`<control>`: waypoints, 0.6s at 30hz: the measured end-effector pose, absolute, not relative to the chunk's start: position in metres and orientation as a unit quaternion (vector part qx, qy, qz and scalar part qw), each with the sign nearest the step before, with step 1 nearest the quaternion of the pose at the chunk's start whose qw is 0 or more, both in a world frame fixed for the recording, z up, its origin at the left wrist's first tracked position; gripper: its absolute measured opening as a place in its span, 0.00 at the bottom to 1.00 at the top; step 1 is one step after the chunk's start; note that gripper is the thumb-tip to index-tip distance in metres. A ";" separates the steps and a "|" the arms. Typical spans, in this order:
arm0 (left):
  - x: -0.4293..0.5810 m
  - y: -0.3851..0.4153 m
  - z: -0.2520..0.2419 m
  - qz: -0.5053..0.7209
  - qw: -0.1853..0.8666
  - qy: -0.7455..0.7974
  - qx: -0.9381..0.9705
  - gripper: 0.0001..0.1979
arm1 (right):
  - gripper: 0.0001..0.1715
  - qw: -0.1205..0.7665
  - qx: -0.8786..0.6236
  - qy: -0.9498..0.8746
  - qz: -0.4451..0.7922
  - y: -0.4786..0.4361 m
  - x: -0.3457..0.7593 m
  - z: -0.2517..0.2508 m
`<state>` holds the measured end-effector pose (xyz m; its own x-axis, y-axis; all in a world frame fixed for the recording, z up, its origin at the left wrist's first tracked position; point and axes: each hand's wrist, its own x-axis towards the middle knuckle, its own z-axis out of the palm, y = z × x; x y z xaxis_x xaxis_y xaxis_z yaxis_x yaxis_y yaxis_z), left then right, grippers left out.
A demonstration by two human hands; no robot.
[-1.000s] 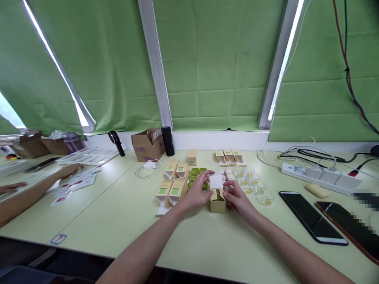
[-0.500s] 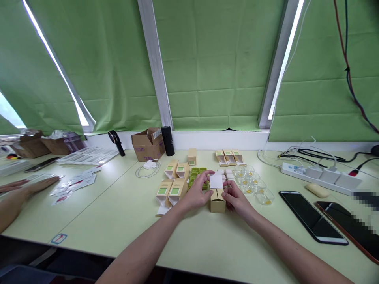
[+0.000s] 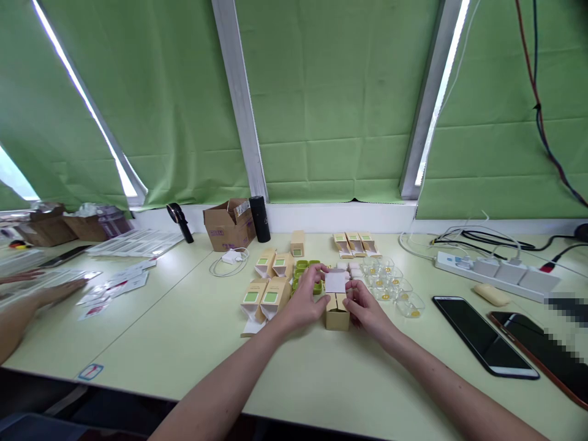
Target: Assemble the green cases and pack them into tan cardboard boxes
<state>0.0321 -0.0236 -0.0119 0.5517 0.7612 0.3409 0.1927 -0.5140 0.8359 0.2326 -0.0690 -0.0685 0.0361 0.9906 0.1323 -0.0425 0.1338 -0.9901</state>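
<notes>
The left hand [image 3: 307, 297] and right hand [image 3: 366, 305] grip one small box [image 3: 337, 320] between them on the table [image 3: 303, 386], its single white flap [image 3: 335, 282] raised. Four labelled cartons [image 3: 276, 295] sit left of it, three farther cartons [image 3: 355, 243] behind, two phones [image 3: 485, 337] right.

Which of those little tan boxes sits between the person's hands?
The front box, between left hand and right hand, its white flap raised; other boxes stand left or farther back.
</notes>
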 end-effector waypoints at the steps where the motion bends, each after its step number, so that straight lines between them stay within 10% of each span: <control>1: 0.032 -0.024 -0.012 0.367 0.384 0.305 0.790 0.28 | 0.22 0.554 -0.464 -0.512 0.463 -0.069 0.233 -0.068; 18: 0.033 -0.025 -0.009 0.362 0.352 0.291 0.813 0.19 | 0.21 0.569 -0.479 -0.528 0.410 -0.077 0.228 -0.056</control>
<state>0.0326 -0.0252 -0.0093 0.5693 0.7276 0.3828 0.2182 -0.5826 0.7829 0.2282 -0.0772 -0.0557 0.1068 0.9723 0.2079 0.0388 0.2049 -0.9780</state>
